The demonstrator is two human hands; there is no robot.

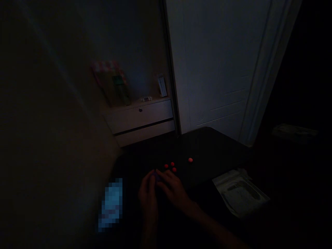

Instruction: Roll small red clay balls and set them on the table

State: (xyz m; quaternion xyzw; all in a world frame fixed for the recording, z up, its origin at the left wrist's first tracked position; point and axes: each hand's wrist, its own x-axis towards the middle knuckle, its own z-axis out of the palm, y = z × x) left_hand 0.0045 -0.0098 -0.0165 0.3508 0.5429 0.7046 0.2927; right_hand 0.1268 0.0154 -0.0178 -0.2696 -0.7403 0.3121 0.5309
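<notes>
My left hand [148, 189] and my right hand [173, 188] meet over the near part of a dark table [215, 147]. Between their fingertips is a small purple lump [156, 175], mostly covered and too dim to name more exactly. Fingers of both hands are closed around it. Just beyond my right hand lie three small red pieces: one red piece [166, 166] at the left, another red piece [172, 164] behind, and a third red piece [174, 169] nearest the fingers. A larger, paler reddish ball [190, 160] sits apart to the right.
A bright blurred-out screen [111, 204] glows at the left. Right of the table is a pale flat packet [241, 193]. Behind stand a drawer unit [140, 117] with items on top and a white door [207, 62]. The room is very dark.
</notes>
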